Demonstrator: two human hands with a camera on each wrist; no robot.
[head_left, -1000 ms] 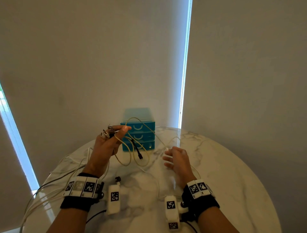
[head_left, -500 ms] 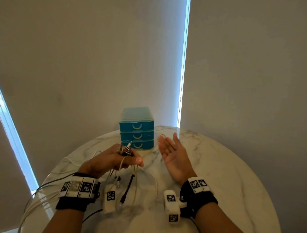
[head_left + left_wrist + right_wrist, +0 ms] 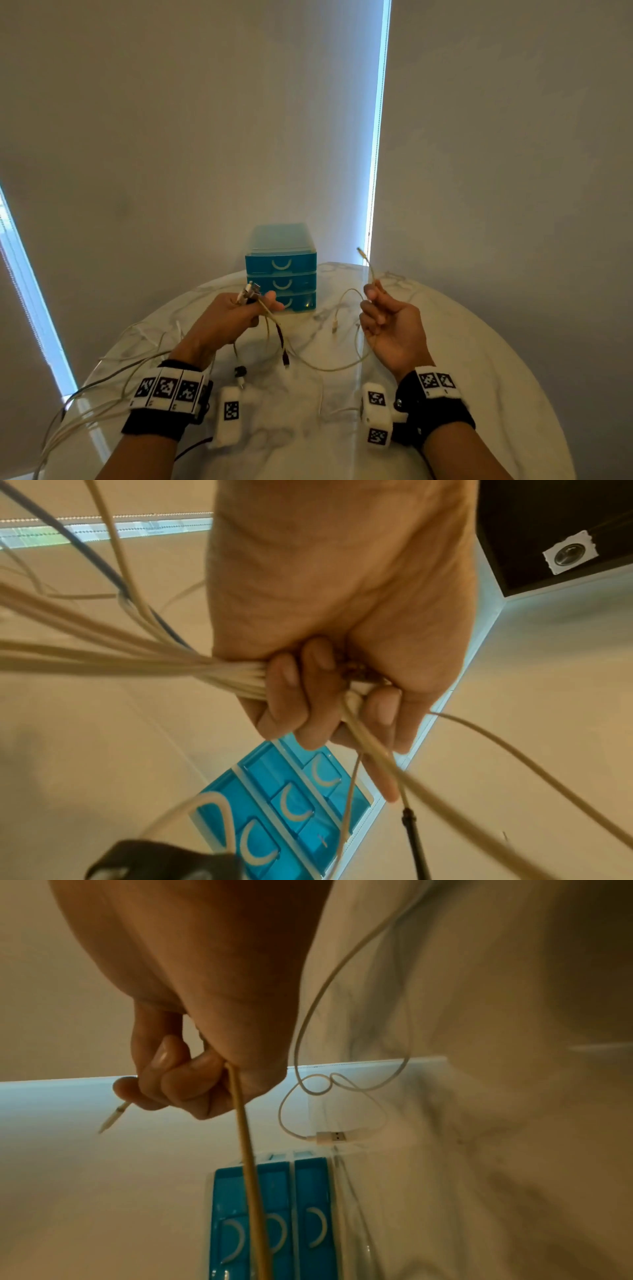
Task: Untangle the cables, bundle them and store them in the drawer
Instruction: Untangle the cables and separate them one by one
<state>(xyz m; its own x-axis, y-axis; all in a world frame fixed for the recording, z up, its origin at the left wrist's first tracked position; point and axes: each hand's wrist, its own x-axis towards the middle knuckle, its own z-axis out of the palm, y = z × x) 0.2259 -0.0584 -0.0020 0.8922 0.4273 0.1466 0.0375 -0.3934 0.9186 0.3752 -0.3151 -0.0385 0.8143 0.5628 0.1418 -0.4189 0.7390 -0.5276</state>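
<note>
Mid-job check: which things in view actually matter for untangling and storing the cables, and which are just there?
Belongs to the job:
- cable bunch gripped in the left hand
- single cable pinched by the right hand
- loose white USB cable on the table
- blue drawer unit, all drawers closed

Just there:
- marble table
- window blinds

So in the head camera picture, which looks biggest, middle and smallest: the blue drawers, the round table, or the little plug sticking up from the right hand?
As they look in the head view:
1. Marble table, by far the largest.
2. Blue drawer unit.
3. Plug tip above the right hand, the smallest.
</note>
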